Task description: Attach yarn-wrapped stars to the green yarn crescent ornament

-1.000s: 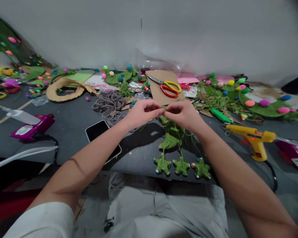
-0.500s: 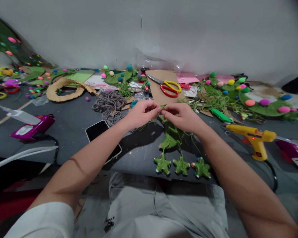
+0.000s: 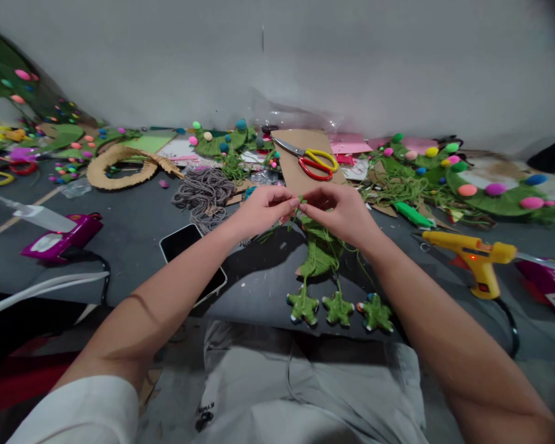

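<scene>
My left hand (image 3: 271, 209) and my right hand (image 3: 333, 211) meet over the table, both closed in a pinch on green yarn (image 3: 301, 202) between their fingertips. Under my right hand lies a green yarn-wrapped crescent (image 3: 321, 256), partly hidden by that hand. Strands run from the crescent down to several objects: a green star (image 3: 303, 306) at left, a second star (image 3: 337, 309) in the middle, and a third star (image 3: 376, 312) at right, all near the table's front edge. Loose yarn ends stick out below my left hand.
A phone (image 3: 185, 243) lies beside my left forearm, near a heap of grey yarn (image 3: 203, 194). Scissors (image 3: 312, 161) rest on cardboard (image 3: 289, 172) behind my hands. A yellow glue gun (image 3: 476, 251) stands at right, a purple one (image 3: 65, 237) at left. Pom-pom decorations (image 3: 481, 191) line the back.
My right hand has turned slightly and its fingers have shifted at the yarn. My left hand stays nearly in place. The crescent and stars lie as before.
</scene>
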A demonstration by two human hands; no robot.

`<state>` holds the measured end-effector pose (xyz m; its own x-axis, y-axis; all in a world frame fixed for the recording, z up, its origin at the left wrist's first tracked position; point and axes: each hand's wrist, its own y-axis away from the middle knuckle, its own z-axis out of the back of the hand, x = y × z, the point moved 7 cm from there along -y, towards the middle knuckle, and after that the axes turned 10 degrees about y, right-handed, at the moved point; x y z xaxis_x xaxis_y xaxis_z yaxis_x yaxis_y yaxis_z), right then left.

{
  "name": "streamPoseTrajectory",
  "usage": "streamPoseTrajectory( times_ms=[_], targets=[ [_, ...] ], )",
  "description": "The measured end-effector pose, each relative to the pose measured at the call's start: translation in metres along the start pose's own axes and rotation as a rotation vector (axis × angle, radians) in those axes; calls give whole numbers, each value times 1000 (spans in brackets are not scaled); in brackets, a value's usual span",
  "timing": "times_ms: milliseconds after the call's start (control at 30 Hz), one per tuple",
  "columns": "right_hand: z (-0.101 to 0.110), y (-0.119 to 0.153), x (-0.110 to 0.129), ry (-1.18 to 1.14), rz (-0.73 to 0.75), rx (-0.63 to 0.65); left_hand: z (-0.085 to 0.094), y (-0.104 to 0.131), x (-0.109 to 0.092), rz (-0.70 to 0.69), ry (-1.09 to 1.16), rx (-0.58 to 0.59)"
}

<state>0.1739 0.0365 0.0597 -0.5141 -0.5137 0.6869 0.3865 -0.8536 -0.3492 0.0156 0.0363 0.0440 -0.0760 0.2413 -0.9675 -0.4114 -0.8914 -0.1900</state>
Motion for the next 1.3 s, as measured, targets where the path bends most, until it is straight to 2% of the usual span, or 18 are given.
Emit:
streamPoseTrajectory(
  times_ms=[167,367,500,667,1033,1300],
  targets=[
    [-1,0,3,-43,55,9,-1,0,12,143,208,5],
    [-1,2,6,-9,51,68,-1,2,10,185,174,43],
    [-1,2,4,-11,30,81,-1,3,6,167,163,71],
    [-3,3,5,33,43,91,-1,4,3,125,13,119],
    [2,4,13,77,58,33,-2,-1,2,54,3,51],
    [-3,3,9,-47,-28,82,-1,1,-2,-19,-190,13]
  ],
)
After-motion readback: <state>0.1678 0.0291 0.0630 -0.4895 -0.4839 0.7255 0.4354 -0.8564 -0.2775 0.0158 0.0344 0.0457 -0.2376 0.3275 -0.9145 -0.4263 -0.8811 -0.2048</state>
